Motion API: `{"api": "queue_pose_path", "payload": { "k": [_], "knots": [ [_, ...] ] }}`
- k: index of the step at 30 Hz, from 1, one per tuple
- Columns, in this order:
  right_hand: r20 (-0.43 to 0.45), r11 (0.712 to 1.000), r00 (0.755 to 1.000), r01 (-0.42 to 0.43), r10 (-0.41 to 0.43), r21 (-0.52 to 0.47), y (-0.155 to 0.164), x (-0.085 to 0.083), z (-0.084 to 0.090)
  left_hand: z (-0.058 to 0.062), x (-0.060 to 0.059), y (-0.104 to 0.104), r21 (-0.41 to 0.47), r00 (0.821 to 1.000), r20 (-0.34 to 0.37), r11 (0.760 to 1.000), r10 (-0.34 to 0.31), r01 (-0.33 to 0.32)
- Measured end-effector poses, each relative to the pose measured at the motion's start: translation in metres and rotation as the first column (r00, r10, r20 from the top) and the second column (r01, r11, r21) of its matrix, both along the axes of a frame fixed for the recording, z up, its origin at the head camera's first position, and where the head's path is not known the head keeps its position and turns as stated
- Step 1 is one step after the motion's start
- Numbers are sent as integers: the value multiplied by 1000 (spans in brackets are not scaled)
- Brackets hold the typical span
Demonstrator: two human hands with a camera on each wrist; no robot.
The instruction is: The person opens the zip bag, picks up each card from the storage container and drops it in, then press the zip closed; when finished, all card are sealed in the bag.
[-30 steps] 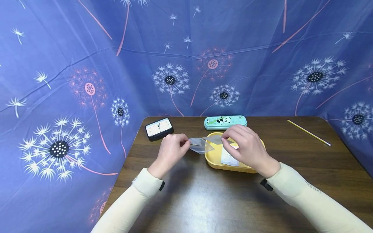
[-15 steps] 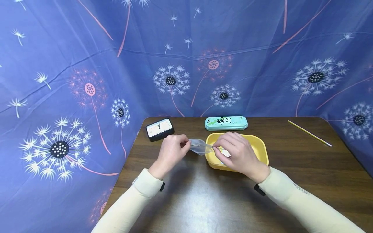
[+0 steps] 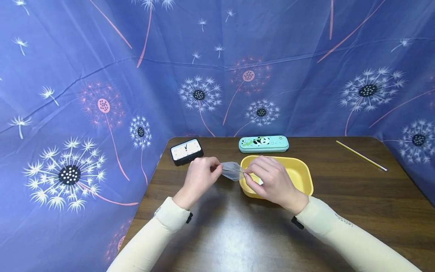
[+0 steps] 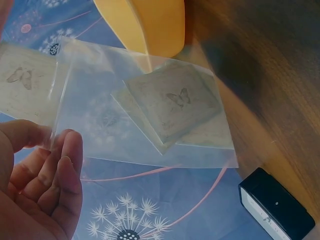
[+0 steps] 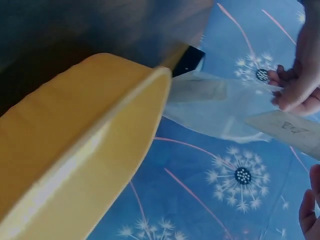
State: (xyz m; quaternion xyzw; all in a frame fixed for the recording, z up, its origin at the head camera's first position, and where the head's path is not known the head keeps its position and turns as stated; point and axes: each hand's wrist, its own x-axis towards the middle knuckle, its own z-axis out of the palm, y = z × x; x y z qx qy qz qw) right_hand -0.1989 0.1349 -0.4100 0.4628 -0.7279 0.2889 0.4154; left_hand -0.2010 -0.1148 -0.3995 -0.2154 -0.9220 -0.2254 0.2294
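Note:
My left hand [image 3: 217,170] pinches the edge of a clear plastic bag [image 3: 232,170] just left of a yellow tray [image 3: 302,172]. In the left wrist view the bag [image 4: 150,125] holds pale square cards with a butterfly print [image 4: 175,105], and my fingers [image 4: 65,165] grip its open edge. My right hand [image 3: 249,174] is over the tray's left end, pinching another butterfly card [image 5: 287,129] at the bag's mouth. That card [image 4: 25,82] shows at the bag's left edge. How far it sits inside the bag is unclear.
A teal panda pencil case [image 3: 263,143] lies behind the tray. A black clock [image 3: 186,151] sits at the table's back left and a yellow pencil [image 3: 360,155] at the back right. Blue dandelion-print cloth surrounds the brown table [image 3: 238,234].
My right hand moved left and down from above the tray, bringing its card to the bag's mouth. The left hand and bag stayed almost still.

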Motion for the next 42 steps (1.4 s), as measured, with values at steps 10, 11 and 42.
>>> {"api": "queue_pose_path", "payload": {
  "k": [10, 11, 42],
  "knots": [
    [-10, 1000, 1000, 9, -9, -16, -1, -3, -12, -2, -1, -2, 6, 1000, 5, 1000, 0, 0],
    [-15, 1000, 1000, 6, -6, -18, -1, -4, -12, -2, -1, -2, 7, 1000, 2, 1000, -1, 1],
    [227, 958, 952, 150, -207, 243, -38, -35, -38, -1, 1, 2, 2, 1000, 11, 1000, -19, 19]
  ]
}}
